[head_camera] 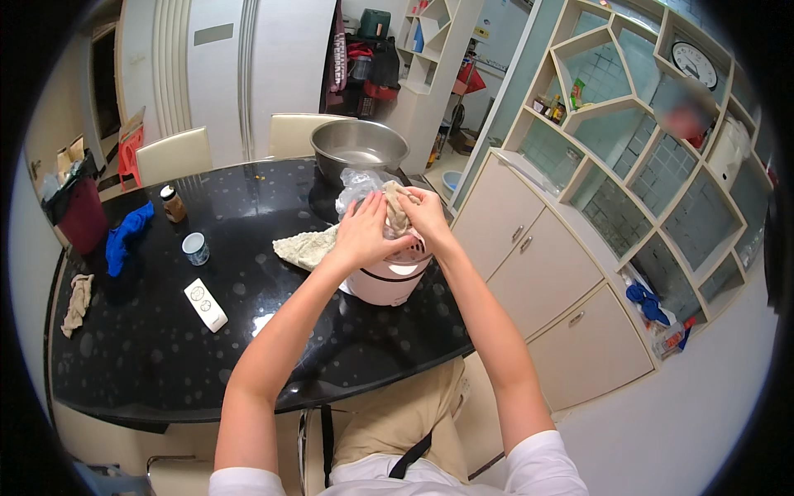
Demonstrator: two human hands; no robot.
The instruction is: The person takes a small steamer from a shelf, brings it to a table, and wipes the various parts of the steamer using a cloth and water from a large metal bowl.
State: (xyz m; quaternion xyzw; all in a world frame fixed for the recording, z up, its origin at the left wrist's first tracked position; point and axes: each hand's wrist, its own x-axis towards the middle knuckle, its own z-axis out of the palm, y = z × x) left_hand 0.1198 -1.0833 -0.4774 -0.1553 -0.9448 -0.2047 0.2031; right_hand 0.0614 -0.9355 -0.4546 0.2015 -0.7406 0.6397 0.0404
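A small white and pink appliance [386,284] with a slotted top stands near the right end of the black table. Over its top, my right hand [427,214] grips a beige cloth [396,208] between thumb and fingers. My left hand [370,232] lies palm down beside that cloth, fingers spread, against a crumpled clear plastic bag [360,186]; whether it grips anything is hidden. A light, nubby towel [304,247] sticks out on the table to the left of the appliance.
Behind the bag stands a large steel basin [360,149]. Farther left on the black table [149,366] are a white remote control [206,305], a patterned cup [196,249], a small bottle [172,204], a blue cloth [128,237] and another beige cloth [78,305]. Chairs stand behind.
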